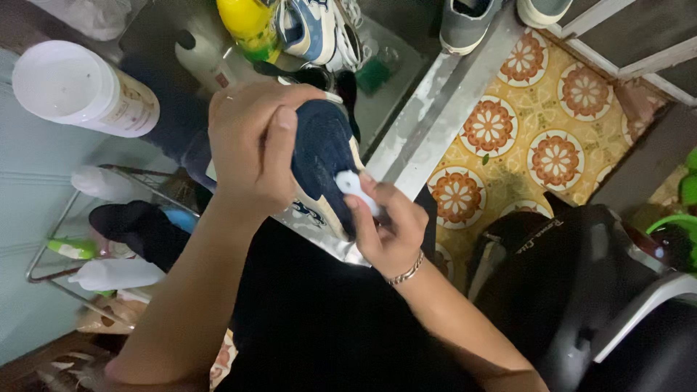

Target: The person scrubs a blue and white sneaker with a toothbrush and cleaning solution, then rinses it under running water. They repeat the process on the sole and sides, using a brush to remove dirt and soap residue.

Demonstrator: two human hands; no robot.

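The left hand (250,145) is clamped over the top of one dark navy fabric shoe with a cream sole (324,163), thumb laid along its upper. The right hand (388,232) is closed on one small white brush-like object (353,186), whose tip touches the shoe's navy fabric; its exact kind cannot be told. One silver chain bracelet (406,273) circles the right wrist. The shoe is held in the air at centre frame, above the person's dark lap.

Far of the hands stand one blue-and-white sneaker (316,29) and one yellow plastic bottle (250,25). Two grey shoes (465,22) rest at the far right edge, beside a floor of yellow tiles with orange flower medallions (555,156). At left, one white cylindrical container (80,87) lies on its side, and a wire rack (65,254) carries one white spray bottle (116,274).
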